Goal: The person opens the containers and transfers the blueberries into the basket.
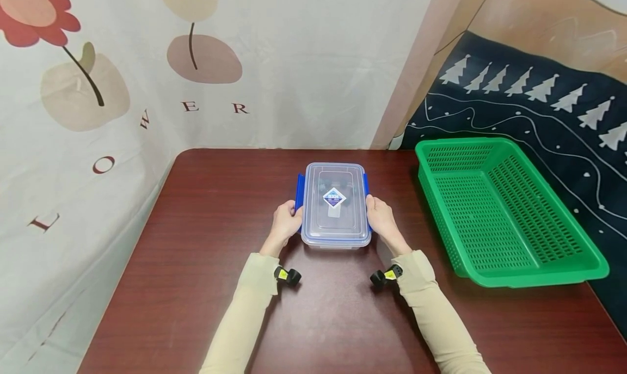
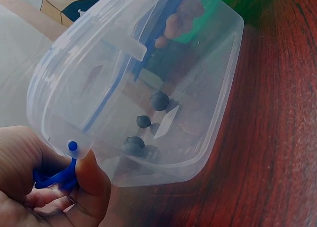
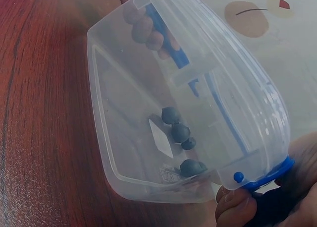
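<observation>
A clear plastic food container [image 1: 335, 221] with a transparent lid and blue side clips sits on the table between both hands. My left hand [image 1: 286, 220] grips its left blue clip [image 2: 57, 178], thumb and curled fingers around it. On the opposite side, my right hand [image 1: 382, 217] holds the right blue clip [image 3: 275, 175], fingers curled against it. The left clip sticks out from the wall in the head view. Inside lie several small dark round balls [image 3: 180, 133], blueberry-like, on the container's floor. A blue and white diamond label [image 1: 334, 197] is stuck on the lid.
A green perforated plastic basket [image 1: 526, 280] stands at the right of the dark red wooden table [image 1: 206, 210]. Behind the table hangs a white curtain [image 1: 313, 91] with printed flowers. A dark cloth with white trees [image 1: 499, 107] hangs beyond the basket.
</observation>
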Motion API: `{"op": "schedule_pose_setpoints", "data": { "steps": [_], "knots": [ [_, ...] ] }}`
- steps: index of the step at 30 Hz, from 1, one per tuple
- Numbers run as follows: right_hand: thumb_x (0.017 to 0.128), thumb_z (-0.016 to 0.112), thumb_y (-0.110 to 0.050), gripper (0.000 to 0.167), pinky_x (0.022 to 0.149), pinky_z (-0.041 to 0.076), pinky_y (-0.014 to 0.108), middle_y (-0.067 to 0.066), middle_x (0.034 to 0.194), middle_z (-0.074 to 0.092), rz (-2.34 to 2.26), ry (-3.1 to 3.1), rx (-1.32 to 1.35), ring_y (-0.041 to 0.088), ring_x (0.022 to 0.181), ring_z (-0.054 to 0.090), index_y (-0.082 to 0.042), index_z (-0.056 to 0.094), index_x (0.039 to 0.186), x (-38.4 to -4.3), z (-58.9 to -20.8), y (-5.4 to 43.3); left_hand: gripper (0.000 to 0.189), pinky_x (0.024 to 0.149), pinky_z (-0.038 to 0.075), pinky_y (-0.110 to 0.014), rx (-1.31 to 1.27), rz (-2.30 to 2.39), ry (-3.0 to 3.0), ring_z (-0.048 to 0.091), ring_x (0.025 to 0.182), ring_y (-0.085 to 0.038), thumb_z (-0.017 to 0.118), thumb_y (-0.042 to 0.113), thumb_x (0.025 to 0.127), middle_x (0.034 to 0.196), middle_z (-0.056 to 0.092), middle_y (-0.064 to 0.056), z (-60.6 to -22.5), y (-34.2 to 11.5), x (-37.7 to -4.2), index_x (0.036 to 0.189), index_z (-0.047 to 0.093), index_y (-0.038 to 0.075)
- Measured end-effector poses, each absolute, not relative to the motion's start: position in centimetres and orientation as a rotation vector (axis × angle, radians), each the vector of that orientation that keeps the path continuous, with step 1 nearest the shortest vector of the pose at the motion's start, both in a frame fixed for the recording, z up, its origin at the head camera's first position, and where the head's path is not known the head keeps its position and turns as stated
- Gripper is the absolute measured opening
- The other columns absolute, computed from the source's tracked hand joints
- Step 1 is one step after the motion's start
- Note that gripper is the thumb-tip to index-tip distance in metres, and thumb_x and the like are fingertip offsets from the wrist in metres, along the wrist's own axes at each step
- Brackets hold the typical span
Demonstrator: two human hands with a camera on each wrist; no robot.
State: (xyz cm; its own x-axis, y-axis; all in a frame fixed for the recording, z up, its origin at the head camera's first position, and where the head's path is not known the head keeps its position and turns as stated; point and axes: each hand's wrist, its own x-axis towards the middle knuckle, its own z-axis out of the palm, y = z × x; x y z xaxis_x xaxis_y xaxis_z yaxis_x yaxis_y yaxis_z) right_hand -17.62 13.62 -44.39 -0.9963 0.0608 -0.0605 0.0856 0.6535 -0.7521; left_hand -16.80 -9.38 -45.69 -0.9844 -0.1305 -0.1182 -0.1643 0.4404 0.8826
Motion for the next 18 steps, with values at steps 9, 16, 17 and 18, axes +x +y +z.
{"op": "schedule_pose_setpoints", "data": {
  "steps": [9,16,17,18],
  "knots": [
    [0.101,0.03,-0.021,0.043,0.093,0.046,0.052,0.03,0.111,0.059,-1.29,2.837,0.142,0.045,0.107,0.053,0.011,0.059,0.105,-17.5,-44.0,13.4,0.016,0.053,0.041,-0.019,-0.248,1.639,2.642,0.049,0.062,-0.014,0.055,0.01,0.09,0.06,0.051,0.001,-45.7,-9.4,-16.8,0.078,0.057,0.0],
    [0.101,0.032,-0.018,0.041,0.088,0.048,0.045,0.028,0.103,0.06,-1.449,2.665,0.298,0.035,0.098,0.055,0.012,0.06,0.103,-17.4,-45.6,14.3,0.02,0.052,0.039,-0.019,-0.261,1.633,2.629,0.048,0.063,-0.014,0.054,0.013,0.091,0.058,0.045,0.002,-45.9,-9.4,-16.6,0.075,0.055,0.002],
    [0.101,0.032,-0.019,0.041,0.084,0.05,0.041,0.026,0.1,0.061,-1.498,2.614,0.319,0.032,0.093,0.056,0.011,0.06,0.104,-17.4,-45.8,14.4,0.02,0.051,0.039,-0.019,-0.261,1.64,2.615,0.048,0.062,-0.014,0.054,0.013,0.091,0.058,0.046,0.002,-45.9,-9.4,-16.7,0.075,0.055,0.002],
    [0.101,0.032,-0.019,0.041,0.079,0.051,0.037,0.024,0.097,0.061,-1.553,2.559,0.337,0.028,0.089,0.056,0.011,0.06,0.107,-17.4,-46.0,14.5,0.019,0.051,0.04,-0.019,-0.261,1.668,2.584,0.049,0.062,-0.013,0.054,0.013,0.092,0.059,0.049,0.002,-45.9,-9.5,-16.7,0.077,0.057,0.001]
  ]
}}
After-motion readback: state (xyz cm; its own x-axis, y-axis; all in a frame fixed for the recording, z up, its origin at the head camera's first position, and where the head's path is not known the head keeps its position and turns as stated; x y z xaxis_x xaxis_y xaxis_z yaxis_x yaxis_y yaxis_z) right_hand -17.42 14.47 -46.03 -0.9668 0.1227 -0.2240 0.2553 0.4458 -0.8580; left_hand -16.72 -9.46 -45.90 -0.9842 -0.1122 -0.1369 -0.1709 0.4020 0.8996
